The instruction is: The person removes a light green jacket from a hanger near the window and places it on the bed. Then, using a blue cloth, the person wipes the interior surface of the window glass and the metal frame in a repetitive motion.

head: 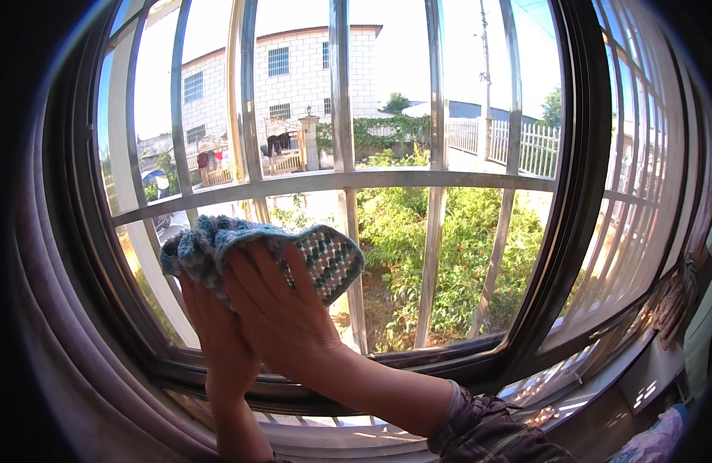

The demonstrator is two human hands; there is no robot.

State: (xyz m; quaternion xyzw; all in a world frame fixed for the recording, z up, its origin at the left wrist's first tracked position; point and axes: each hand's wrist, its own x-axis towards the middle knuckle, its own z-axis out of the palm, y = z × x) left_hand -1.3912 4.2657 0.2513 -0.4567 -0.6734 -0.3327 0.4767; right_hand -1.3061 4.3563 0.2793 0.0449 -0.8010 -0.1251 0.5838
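Note:
A blue-green, white-patterned cloth (333, 257) lies bunched against the window pane, low on its left side. My right hand (281, 307) is spread over the cloth, its fingertips tucked under the upper fold. Beside it, partly covered by it, my left hand (214, 324) reaches up to the cloth's bunched left part, with the fingertips hidden. The two hands touch and both hold the cloth. Around the glass runs a dark window frame (448, 362); metal bars (391, 179) stand beyond it.
A pale curtain (95, 370) hangs along the left side. At the right are another window panel (616, 254), a bunched brown cloth or curtain (674, 304) and a pale plastic-looking bag (657, 437). The windowsill (333, 443) runs below. Outside are green plants (460, 249) and a white-brick building (356, 72).

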